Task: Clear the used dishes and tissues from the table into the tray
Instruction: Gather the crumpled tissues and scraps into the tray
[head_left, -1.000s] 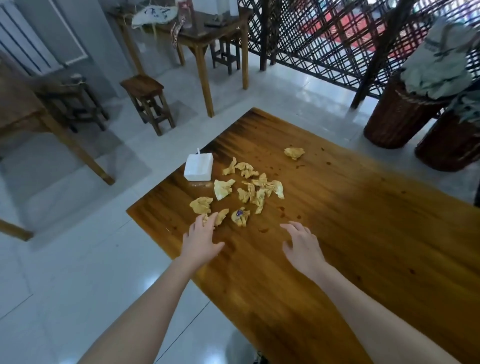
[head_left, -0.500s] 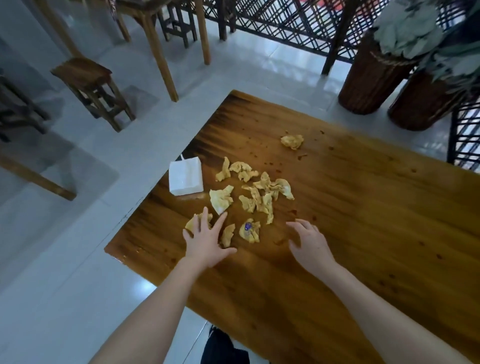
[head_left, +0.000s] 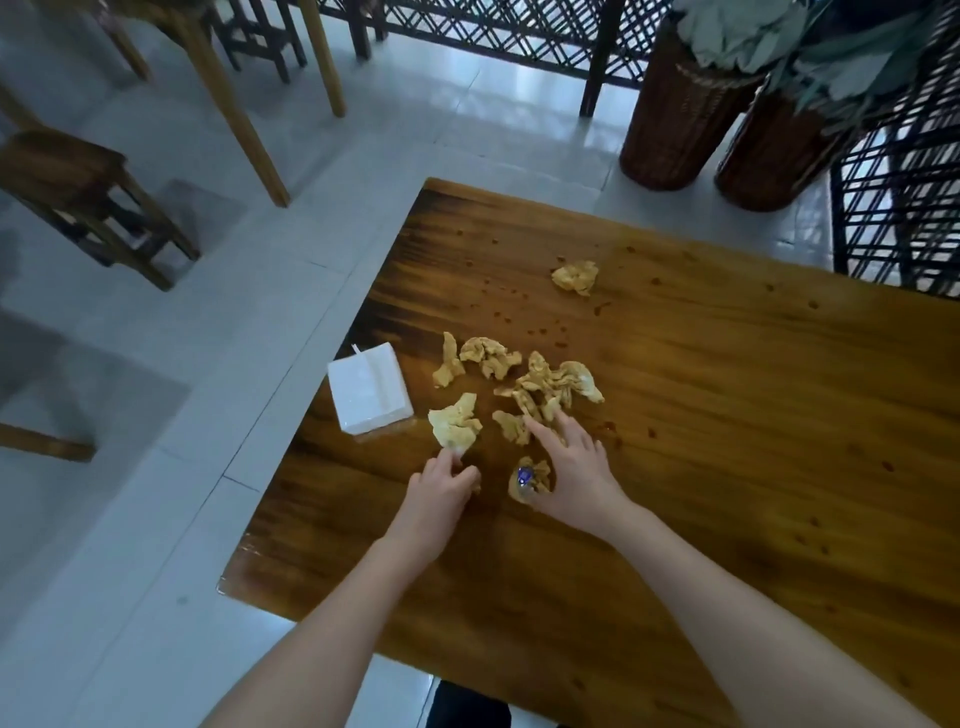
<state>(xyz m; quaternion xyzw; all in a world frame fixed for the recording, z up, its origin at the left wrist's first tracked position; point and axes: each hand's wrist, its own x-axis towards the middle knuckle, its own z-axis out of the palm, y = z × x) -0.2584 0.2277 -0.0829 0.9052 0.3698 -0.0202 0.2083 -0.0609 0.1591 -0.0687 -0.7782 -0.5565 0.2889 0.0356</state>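
Observation:
Several crumpled, stained yellowish tissues (head_left: 545, 384) lie scattered near the left end of the wooden table (head_left: 727, 467). My left hand (head_left: 441, 491) is curled over crumpled tissues at the near edge of the pile, and its fingertips reach a larger tissue (head_left: 454, 426). My right hand (head_left: 574, 467) lies flat with straight fingers, its index fingertip on the pile's middle. Its thumb lies next to a tissue with a blue spot (head_left: 527, 480). One tissue (head_left: 574, 277) lies apart, farther back. No tray or dishes are in view.
A white tissue box (head_left: 370, 395) stands at the table's left edge. Small dark stains dot the tabletop. Two wicker planters (head_left: 680, 119) and a black lattice screen (head_left: 519, 31) stand beyond the table. Wooden stools (head_left: 88, 202) and another table's legs are at the left.
Both hands moved forward into the tissue pile. My left hand curled over the two nearest tissues. My right hand slid left onto the pile. The camera tilted further down.

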